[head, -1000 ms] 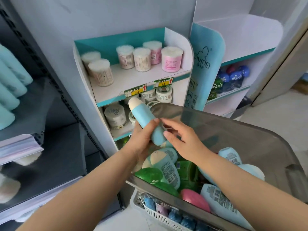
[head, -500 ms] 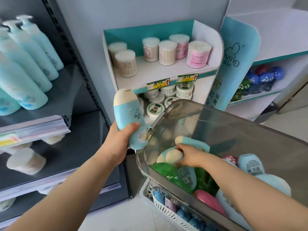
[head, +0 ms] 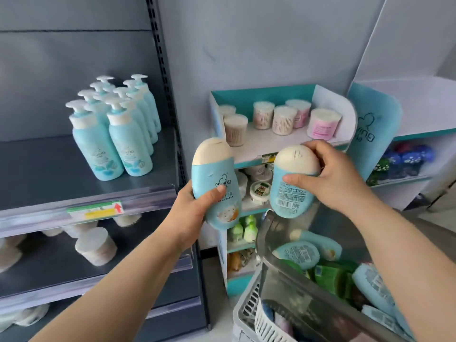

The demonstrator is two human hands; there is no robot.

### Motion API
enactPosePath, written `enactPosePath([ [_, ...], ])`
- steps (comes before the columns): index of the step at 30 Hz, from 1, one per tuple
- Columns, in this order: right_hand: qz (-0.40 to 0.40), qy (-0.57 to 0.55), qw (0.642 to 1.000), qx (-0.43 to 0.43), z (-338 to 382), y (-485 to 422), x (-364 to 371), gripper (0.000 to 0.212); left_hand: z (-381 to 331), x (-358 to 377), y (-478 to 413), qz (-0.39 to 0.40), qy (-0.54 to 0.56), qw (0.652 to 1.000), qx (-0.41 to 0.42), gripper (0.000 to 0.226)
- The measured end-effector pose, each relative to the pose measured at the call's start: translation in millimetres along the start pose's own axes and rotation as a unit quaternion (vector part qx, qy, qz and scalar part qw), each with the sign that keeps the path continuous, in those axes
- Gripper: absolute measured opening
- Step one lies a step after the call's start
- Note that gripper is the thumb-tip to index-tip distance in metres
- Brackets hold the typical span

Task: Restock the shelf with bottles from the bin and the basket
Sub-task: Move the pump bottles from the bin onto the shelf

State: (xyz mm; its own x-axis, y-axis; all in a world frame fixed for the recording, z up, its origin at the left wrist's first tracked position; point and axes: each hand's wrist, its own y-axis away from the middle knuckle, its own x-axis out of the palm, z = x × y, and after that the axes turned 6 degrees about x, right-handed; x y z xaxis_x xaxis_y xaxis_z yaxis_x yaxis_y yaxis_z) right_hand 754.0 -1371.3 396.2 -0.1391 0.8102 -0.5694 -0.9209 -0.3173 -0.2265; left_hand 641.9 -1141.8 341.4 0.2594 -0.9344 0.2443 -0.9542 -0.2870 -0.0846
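Observation:
My left hand [head: 195, 208] grips a light blue bottle with a cream cap [head: 214, 178], held upright with its front label toward me. My right hand [head: 335, 174] grips a second blue bottle with a cream cap [head: 291, 186] by its upper part, barcode side toward me, just above the clear grey bin [head: 283, 270]. Both bottles hang in the air in front of the small teal display. The bin holds more blue and green bottles [head: 298, 253]. Under it sits a white basket [head: 266, 327]. The dark grey shelf [head: 74, 188] at the left carries several blue pump bottles [head: 113, 134].
A teal and white display stand [head: 276, 141] with cotton swab tubs and small jars stands straight ahead. A second white stand [head: 407, 134] with dark blue items is at the right. The lower grey shelf holds round cotton pad packs [head: 96, 245]. A black shelf upright [head: 165, 90] divides the units.
My right hand has lifted a second blue bottle out of the bin to chest height. My left hand has raised its bottle and my view has swung left, showing more of the grey shelf.

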Motion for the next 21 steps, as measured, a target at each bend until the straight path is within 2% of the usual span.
enactPosePath([
  [5,0.051,-0.093,0.992,-0.074,101,21,58,0.050,-50,-71,36,-0.034,-0.046,0.997,0.059,0.059],
  [9,0.075,-0.128,0.982,-0.117,160,35,118,0.049,-91,-141,69,-0.073,-0.087,0.990,0.088,0.042],
  [13,0.071,-0.144,0.976,-0.145,211,44,181,0.047,-125,-209,95,-0.136,-0.120,0.976,0.117,0.033],
  [16,0.058,-0.138,0.976,-0.159,245,48,228,0.048,-141,-255,104,-0.168,-0.164,0.964,0.127,0.037],
  [21,0.032,-0.107,0.980,-0.163,297,43,291,0.051,-160,-317,97,-0.182,-0.197,0.956,0.121,0.040],
])
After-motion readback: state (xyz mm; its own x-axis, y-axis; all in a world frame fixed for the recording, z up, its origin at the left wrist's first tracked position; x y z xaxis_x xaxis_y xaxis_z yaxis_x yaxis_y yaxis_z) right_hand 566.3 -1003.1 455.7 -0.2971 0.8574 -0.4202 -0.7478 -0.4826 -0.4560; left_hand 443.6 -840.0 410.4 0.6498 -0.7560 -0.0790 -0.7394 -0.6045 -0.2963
